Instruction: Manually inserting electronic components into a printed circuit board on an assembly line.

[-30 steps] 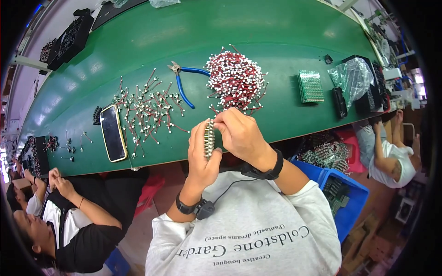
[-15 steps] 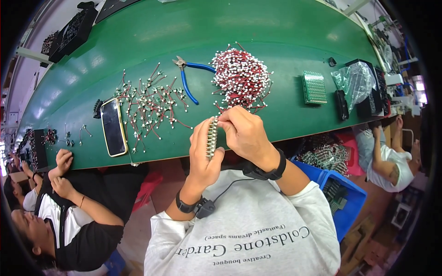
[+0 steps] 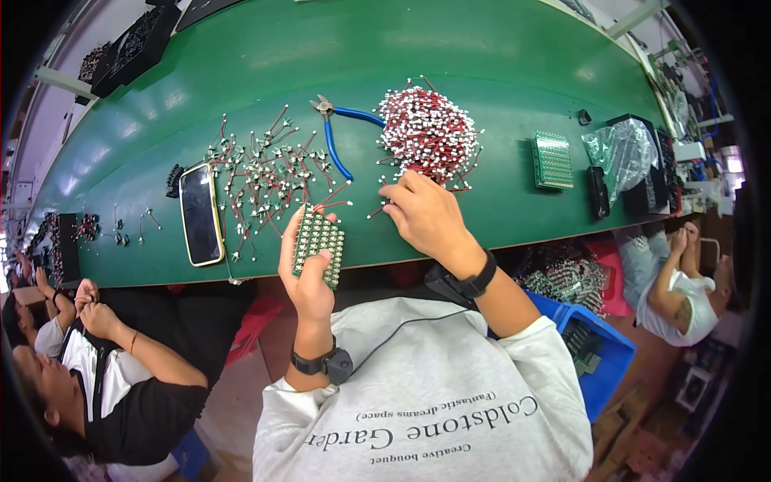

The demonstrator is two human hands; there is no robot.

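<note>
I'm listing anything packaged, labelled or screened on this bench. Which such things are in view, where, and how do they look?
Phone: lies flat on the green table, left of the left hand; dark blank screen, pale rim.
Plastic bag: far right of the table, clear and crumpled, over a black tray.
Blue bin: below the table edge, right of the person; open, rectangular.

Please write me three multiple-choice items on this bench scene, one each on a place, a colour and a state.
1. Where does the phone lie?
A. left of the loose wired parts
B. on the blue bin
C. under the pliers

2. What colour are the handles of the pliers?
A. yellow
B. blue
C. black

3. How is the small green board held?
A. flat on the table
B. gripped in the left hand
C. in the right hand

Answers: 1 A, it lies beside the parts, on their left. 2 B, both handles are blue. 3 B, left fingers wrap it while the right hand reaches to the wire pile.
</note>
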